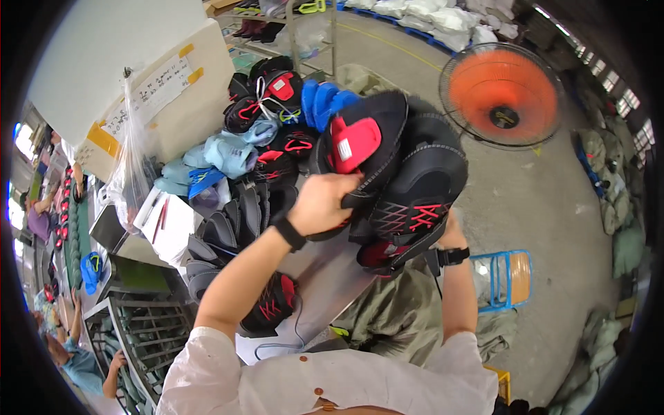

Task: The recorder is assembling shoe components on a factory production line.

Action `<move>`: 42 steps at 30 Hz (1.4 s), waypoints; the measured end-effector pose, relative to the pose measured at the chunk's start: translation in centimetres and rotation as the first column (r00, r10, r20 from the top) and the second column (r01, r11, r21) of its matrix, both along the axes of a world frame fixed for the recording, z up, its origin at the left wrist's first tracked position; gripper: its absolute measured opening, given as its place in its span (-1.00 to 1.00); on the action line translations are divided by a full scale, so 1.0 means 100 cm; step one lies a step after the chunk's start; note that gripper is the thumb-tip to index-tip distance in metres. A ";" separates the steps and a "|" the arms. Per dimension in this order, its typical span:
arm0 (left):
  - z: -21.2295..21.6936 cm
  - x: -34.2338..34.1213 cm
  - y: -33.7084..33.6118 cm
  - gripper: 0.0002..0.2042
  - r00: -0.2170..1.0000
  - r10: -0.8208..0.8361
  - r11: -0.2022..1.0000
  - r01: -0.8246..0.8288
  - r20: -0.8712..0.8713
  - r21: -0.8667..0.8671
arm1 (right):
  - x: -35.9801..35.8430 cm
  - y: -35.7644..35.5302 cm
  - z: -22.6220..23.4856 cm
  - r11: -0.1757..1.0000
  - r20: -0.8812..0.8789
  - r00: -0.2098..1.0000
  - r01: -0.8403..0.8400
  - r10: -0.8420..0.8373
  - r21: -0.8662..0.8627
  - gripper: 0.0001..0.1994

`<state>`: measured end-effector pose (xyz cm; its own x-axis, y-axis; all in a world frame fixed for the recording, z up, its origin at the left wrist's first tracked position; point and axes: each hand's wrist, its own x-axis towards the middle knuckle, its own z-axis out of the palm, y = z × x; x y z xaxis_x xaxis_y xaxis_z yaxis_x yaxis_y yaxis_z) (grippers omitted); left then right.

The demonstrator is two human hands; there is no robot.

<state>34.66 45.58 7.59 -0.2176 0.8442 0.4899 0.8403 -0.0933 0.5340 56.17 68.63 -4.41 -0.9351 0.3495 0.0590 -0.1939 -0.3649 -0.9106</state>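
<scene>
In front of me, above the table, I hold several black shoe uppers with pale stitched edges. My left hand (325, 202) is closed on the edge of the left upper (384, 149), which has a red tongue with a white label. My right hand (453, 234) grips the right upper (418, 183), crossed with red and grey lacing; most of its fingers are hidden behind it. Another upper with a red lining (380, 254) hangs below these. Under my left forearm, a black upper with red lacing (271, 308) lies on the table (315, 273).
Black uppers (235, 221), light blue uppers (225, 155) and blue pieces (325, 104) crowd the table's far side. A white board (173, 104) stands behind them. An orange fan (501, 93) and a blue-framed chair (508, 280) stand right. Co-workers (79, 360) are at far left.
</scene>
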 end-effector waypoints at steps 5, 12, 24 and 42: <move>0.090 0.021 -0.091 -0.69 0.984 -0.095 0.995 0.092 0.148 0.027 | 0.003 -0.065 0.127 0.918 -0.091 0.996 -0.055 0.021 -0.392 -0.14; 0.125 0.039 -0.277 -0.74 0.981 0.004 1.000 0.001 0.196 -0.024 | -0.030 -0.197 0.131 0.972 -0.217 0.959 -0.207 0.180 -0.109 -0.38; 0.139 0.127 -0.649 -0.73 0.888 0.432 0.899 -0.438 0.158 0.008 | -0.083 -0.553 0.172 0.885 0.129 0.891 -0.395 0.435 -0.247 -0.38; 0.048 -0.003 -0.791 -0.81 0.786 0.568 0.812 -0.584 0.244 -0.009 | -0.248 -0.715 0.090 0.734 -0.123 0.729 -0.679 0.673 -0.008 -0.38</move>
